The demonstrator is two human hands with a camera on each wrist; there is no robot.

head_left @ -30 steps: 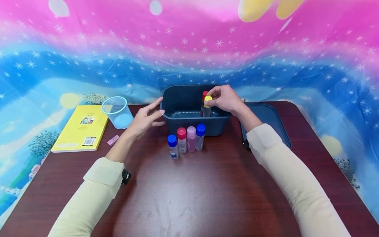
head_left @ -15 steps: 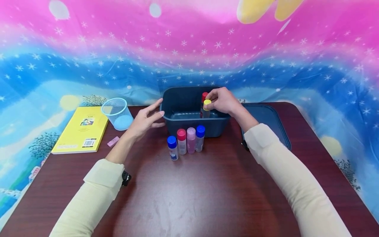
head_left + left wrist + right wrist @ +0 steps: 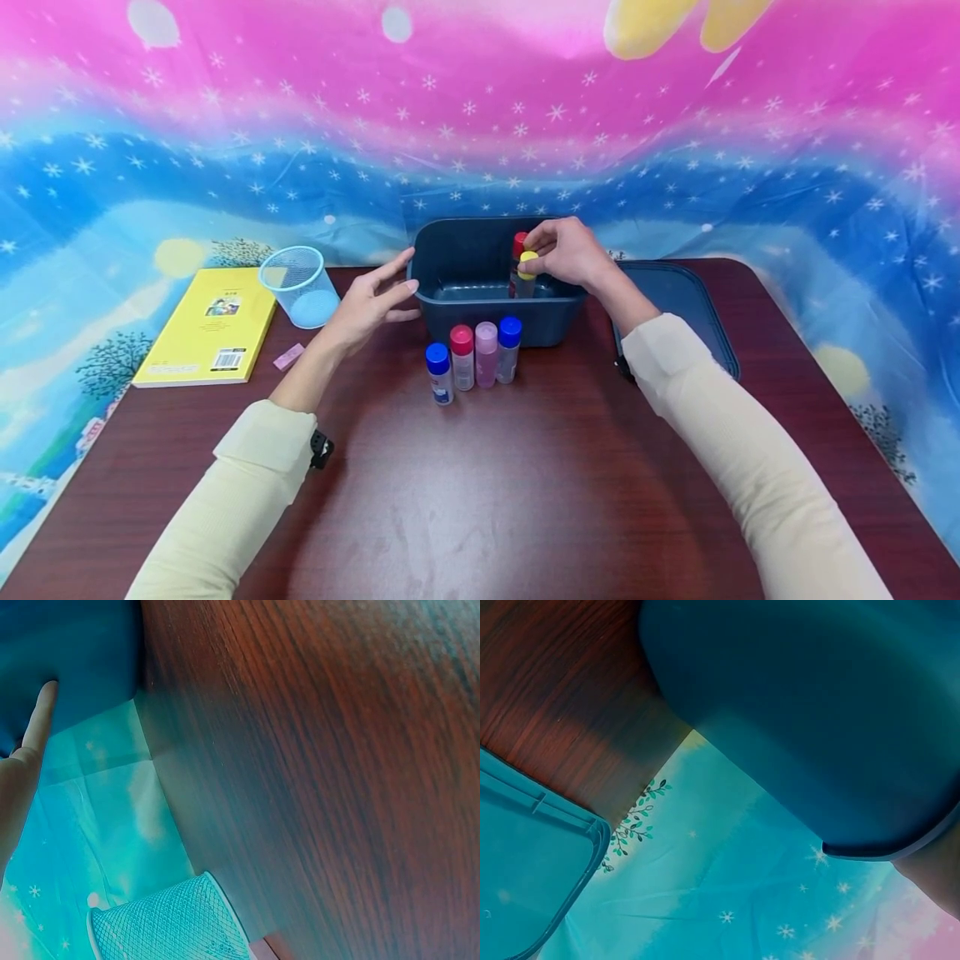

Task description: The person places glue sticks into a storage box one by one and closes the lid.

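Note:
A dark blue plastic bin (image 3: 495, 322) stands at the back middle of the table. My right hand (image 3: 570, 252) reaches over its right end and pinches the yellow cap of a small clear bottle (image 3: 525, 287) inside it. Beside that bottle, a red-capped bottle (image 3: 519, 243) stands upright in the bin. My left hand (image 3: 367, 307) has its fingers extended against the bin's left end; in the left wrist view one straight finger (image 3: 41, 716) lies along the bin wall. In front of the bin stand bottles with blue (image 3: 439, 375), red (image 3: 462, 358), pink (image 3: 486, 357) and blue (image 3: 508, 350) caps.
A dark blue lid (image 3: 678, 304) lies flat to the right of the bin. At left are a light blue mesh pen holder (image 3: 300, 287), a yellow book (image 3: 206, 329) and a small pink block (image 3: 288, 357). A patterned cloth (image 3: 480, 108) hangs behind the table.
Over the first half second the right hand lowers the yellow-capped bottle slightly into the bin; since then it has hardly moved. The left hand stays at the bin's end.

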